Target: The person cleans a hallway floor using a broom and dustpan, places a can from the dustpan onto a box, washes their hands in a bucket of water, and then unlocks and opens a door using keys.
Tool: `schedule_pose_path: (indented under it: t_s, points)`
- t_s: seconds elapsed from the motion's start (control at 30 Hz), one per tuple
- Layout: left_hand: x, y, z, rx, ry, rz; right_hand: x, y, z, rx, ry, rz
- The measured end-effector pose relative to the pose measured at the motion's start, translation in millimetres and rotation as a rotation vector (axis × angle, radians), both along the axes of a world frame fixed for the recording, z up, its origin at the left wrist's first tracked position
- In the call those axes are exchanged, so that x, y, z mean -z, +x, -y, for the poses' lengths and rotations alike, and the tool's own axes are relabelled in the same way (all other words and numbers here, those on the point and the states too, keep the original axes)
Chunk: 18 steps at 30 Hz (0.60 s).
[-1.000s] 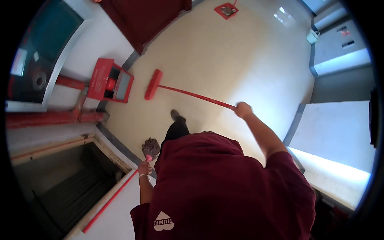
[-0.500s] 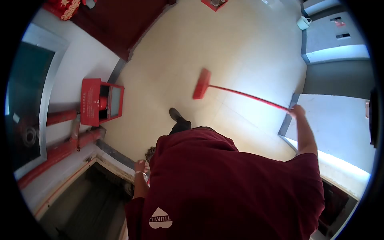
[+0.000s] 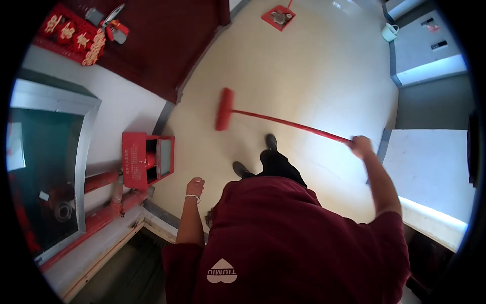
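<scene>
Pale, smooth flooring [image 3: 324, 71] fills the middle of the head view, with a red box [image 3: 134, 161] against the wall at its left, a white bucket [image 3: 389, 32] near the right edge and a red dustpan [image 3: 267, 17] holding grey debris at the top. Over this floor reaches a red broom [image 3: 224, 109], its head out ahead of the person's feet and its long stick slanting back to the right. Blur hides the bristles, and whether they touch the floor I cannot tell. Wrapped round the far end of the stick is the right hand [image 3: 361, 147], well apart from the head. Off to the left, near the red box, the left hand [image 3: 196, 186] has its fingers curled; nothing shows in it, though I cannot tell if the palm is empty. Judging by its slim stick, the broom should be light and fairly stiff, perhaps slick where smooth; its upper end gives reach, while a second grip lower down would steady the head
</scene>
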<state>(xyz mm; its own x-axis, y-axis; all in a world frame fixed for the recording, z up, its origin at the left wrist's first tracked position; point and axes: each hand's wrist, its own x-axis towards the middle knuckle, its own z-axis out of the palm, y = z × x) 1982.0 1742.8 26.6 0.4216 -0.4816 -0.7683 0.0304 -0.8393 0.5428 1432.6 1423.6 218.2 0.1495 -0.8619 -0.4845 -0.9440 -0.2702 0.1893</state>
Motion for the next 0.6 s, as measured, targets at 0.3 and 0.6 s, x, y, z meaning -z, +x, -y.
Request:
schedule_pose_path:
  t_s: [0.3,0.6]
  points:
    - [-32.6,-35.8,-34.3,-0.19,0.224,0.055,91.1,155.7,118.7,-0.162,0.219,0.177]
    - [-42.5,-107.2,48.4,-0.106,0.241,-0.049,56.2,-86.9,255.2,0.195,0.075,-0.152]
